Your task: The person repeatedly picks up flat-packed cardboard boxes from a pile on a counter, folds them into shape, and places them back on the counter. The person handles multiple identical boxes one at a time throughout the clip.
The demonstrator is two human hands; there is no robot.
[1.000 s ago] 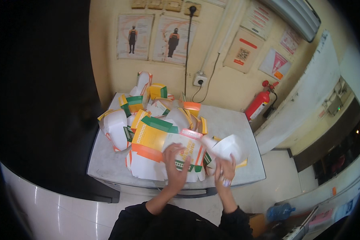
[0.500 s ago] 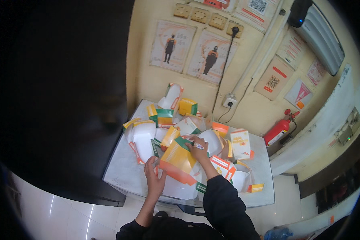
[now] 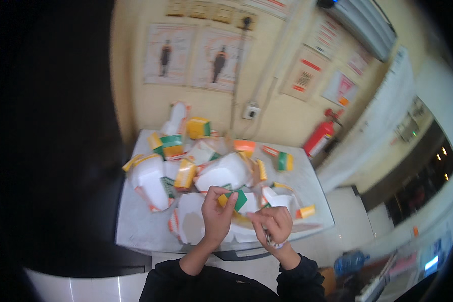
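A paperboard food box with its white inside (image 3: 191, 216) showing lies spread at the table's near edge. My left hand (image 3: 218, 214) is closed on its green and yellow end flap (image 3: 242, 201), thumb on top. Just to the right, my right hand (image 3: 274, 224) has curled fingers, its fingertips pinched at the box's near yellow edge; motion blurs the exact contact. Beyond my hands lie several opened food boxes: a large white-lined one (image 3: 223, 172), a yellow one standing up (image 3: 185, 173), and another white-lined one (image 3: 151, 182) at left.
The grey table (image 3: 131, 236) stands against a cream wall with posters, a socket (image 3: 251, 110) and a hanging cable. A red fire extinguisher (image 3: 319, 139) is beyond the table's right side. A dark panel (image 3: 60, 151) rises at left; a blue water bottle (image 3: 351, 262) is at lower right.
The large yellow and orange box has been turned, its white inside now showing. My left hand has moved right onto the flap; my right hand has come nearer my body. The view has shifted.
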